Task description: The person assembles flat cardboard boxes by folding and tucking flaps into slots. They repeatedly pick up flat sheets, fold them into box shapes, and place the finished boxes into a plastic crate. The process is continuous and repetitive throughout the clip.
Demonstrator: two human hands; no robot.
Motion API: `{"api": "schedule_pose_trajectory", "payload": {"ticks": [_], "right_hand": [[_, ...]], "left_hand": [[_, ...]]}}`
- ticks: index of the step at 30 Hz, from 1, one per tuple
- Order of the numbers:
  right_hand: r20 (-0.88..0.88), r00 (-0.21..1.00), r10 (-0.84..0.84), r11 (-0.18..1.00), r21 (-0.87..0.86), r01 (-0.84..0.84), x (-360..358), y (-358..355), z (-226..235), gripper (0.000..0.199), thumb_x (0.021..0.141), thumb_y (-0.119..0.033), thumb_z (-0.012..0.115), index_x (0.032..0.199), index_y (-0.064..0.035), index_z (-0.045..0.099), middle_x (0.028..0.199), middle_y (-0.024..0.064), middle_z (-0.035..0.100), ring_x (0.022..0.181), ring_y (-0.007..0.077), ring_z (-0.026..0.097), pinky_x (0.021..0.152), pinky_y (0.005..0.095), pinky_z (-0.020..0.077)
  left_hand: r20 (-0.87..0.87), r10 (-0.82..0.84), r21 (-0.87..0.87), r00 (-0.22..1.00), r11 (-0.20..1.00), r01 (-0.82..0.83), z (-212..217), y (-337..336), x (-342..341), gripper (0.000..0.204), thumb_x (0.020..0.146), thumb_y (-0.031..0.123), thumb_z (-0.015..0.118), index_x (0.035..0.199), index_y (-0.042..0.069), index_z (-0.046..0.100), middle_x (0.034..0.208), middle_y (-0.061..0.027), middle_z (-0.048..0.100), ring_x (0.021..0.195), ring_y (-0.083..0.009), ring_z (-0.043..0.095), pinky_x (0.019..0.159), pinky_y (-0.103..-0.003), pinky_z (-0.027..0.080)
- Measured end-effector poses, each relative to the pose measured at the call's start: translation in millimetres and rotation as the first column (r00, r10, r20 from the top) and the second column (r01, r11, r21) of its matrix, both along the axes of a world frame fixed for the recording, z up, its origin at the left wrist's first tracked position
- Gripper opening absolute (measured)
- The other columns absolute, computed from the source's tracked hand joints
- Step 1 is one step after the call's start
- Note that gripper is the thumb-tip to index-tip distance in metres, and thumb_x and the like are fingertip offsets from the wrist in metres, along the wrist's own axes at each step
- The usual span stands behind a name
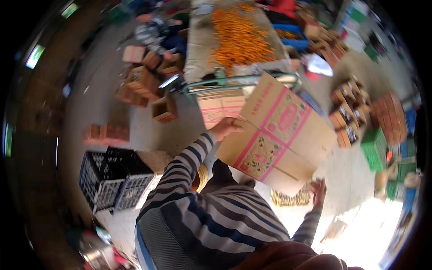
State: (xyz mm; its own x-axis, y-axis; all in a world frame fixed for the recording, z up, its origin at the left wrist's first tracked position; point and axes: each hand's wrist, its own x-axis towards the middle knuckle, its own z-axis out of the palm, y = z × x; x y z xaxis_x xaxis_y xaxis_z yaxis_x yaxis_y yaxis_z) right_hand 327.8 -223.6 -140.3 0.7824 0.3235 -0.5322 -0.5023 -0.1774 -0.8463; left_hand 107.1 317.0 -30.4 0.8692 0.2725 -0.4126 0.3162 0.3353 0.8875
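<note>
A flattened brown cardboard box with pink bands and a printed fruit pattern is held up at a tilt before me. My left hand grips its left edge, thumb and fingers closed on the card. Just past the lower right corner is my right hand, its fingers raised and slightly apart; no object shows in it. More flat boxes of the same print, a stack of cartons, stand behind the held one, against the end of a table.
Small orange fruits cover the long table. Opened cartons stand on the floor at left, black crates nearer me. A wicker basket lies below the box. At right are filled cartons and a green crate. People work farther off.
</note>
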Motion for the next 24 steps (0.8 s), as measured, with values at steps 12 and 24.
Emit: {"api": "schedule_pose_trajectory", "payload": {"ticks": [12,24], "right_hand": [[0.158,0.924,-0.349,0.924,0.224,0.311,-0.9,-87.5,135.6,0.04,0.101,-0.035,0.056,0.112,0.0036,0.063,0.091,0.0041,0.067,0.08,0.0114,0.063,0.073,0.0274,0.0521],[0.511,0.784,0.353,0.608,-0.762,0.223,10.6,-74.3,77.1,0.028,0.093,-0.029,0.061,0.088,-0.0015,0.067,0.079,0.024,0.065,0.075,0.0426,0.065,0.065,0.0455,0.0501]], "left_hand": [[0.042,-0.216,-0.197,0.975,0.955,0.22,-47.9,-120.6,113.4,0.039,0.088,0.019,0.071,0.123,0.003,0.062,0.112,-0.0073,0.069,0.104,-0.0192,0.066,0.092,-0.034,0.053],[-0.204,-0.691,0.605,0.693,0.468,0.644,-120.9,-245.0,191.4,0.027,0.083,0.022,0.073,0.098,0.001,0.067,0.077,-0.0096,0.068,0.073,-0.0256,0.067,0.071,-0.038,0.053]]}}
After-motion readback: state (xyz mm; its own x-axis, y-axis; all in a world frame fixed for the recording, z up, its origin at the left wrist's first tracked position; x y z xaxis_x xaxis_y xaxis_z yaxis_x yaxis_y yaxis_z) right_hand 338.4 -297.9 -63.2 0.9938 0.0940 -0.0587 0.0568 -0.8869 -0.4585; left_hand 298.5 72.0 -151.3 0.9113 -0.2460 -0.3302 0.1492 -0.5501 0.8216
